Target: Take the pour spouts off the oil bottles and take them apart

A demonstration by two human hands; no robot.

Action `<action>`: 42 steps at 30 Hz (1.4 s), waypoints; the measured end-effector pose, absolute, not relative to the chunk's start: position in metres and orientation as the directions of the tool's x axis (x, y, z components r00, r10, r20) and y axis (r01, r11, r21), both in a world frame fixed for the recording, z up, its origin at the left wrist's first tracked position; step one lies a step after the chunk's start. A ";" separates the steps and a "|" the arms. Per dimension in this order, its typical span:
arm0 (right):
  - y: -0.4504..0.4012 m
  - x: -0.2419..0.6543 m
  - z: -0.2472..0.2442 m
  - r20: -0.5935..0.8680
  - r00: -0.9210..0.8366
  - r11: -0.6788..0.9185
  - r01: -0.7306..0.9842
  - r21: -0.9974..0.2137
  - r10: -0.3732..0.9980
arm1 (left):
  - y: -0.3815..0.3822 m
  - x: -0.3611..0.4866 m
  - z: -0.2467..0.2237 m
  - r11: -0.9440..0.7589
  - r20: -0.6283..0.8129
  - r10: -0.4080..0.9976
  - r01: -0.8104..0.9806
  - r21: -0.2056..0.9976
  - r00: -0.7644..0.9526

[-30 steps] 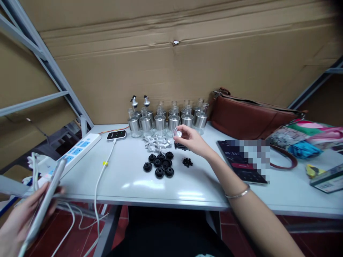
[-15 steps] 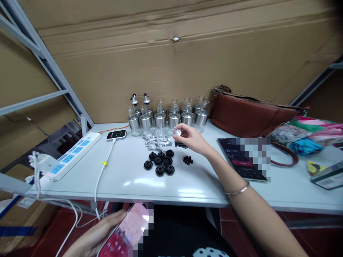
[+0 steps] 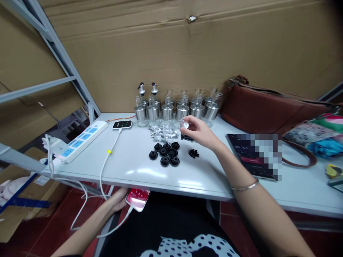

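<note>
My right hand (image 3: 199, 131) is raised just above the table, thumb and fingers pinching a small silvery pour-spout piece (image 3: 184, 124). Beneath and left of it lies a pile of similar silver spout pieces (image 3: 163, 134). Black thin parts (image 3: 187, 137) are partly covered by this hand. Nearer the front edge sit several black round stoppers (image 3: 164, 152) and a little heap of small black caps (image 3: 193, 153). Below the table edge, my left hand (image 3: 120, 200) grips a smartphone (image 3: 138, 200) with a pink-red screen and a white cable plugged in; its fingertips are hidden.
Several glass bottles with steel sleeves (image 3: 167, 111) stand along the cardboard wall, two with spouts fitted. On the left are a power strip (image 3: 83, 141) and a small black device (image 3: 122, 124). A tablet (image 3: 249, 153) and brown bag (image 3: 268, 107) occupy the right.
My left hand has shifted forward to the table's underside edge and turned the smartphone, so its cable end shows. My right hand still pinches the spout piece. The whole view has tilted down slightly.
</note>
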State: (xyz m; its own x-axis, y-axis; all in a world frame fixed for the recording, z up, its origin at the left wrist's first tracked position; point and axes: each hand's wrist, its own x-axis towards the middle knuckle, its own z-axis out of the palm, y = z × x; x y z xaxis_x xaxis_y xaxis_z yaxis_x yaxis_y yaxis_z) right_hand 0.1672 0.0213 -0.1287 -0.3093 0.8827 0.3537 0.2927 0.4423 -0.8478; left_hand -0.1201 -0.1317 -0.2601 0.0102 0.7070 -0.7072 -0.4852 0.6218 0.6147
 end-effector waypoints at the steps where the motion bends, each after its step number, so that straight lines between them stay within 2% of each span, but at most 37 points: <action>1: 0.021 0.167 -0.129 0.353 -0.308 0.441 0.292 -0.849 0.883 | -0.131 -0.121 -0.260 0.613 -0.698 0.715 -0.509 0.604 0.032; 4: 0.020 0.166 -0.128 0.336 -0.312 0.426 0.292 -0.856 0.888 | -0.129 -0.125 -0.264 0.601 -0.684 0.726 -0.545 0.584 0.067; 13: 0.020 0.166 -0.130 0.320 -0.330 0.417 0.287 -0.862 0.888 | -0.132 -0.125 -0.267 0.653 -0.715 0.695 -0.483 0.583 0.077; 20: 0.021 0.167 -0.131 0.327 -0.332 0.426 0.290 -0.857 0.885 | -0.134 -0.126 -0.263 0.684 -0.712 0.699 -0.348 0.641 0.064; 23: 0.020 0.167 -0.130 0.316 -0.339 0.420 0.301 -0.856 0.886 | -0.134 -0.125 -0.264 0.684 -0.693 0.712 -0.335 0.648 0.112; 27: 0.019 0.166 -0.130 0.311 -0.345 0.417 0.297 -0.859 0.886 | -0.133 -0.119 -0.263 0.725 -0.708 0.688 -0.199 0.660 0.158; 34: 0.023 0.162 -0.136 0.413 -0.320 0.495 0.241 -0.835 0.853 | -0.133 -0.106 -0.258 0.751 -0.751 0.660 0.001 0.660 0.031; 40: 0.026 0.162 -0.138 0.467 -0.236 0.517 0.239 -0.822 0.852 | -0.134 -0.101 -0.256 0.669 -0.682 0.731 0.185 0.720 0.010; 42: 0.027 0.162 -0.136 0.488 -0.191 0.522 0.234 -0.820 0.852 | -0.134 -0.103 -0.260 0.663 -0.674 0.739 0.185 0.725 -0.006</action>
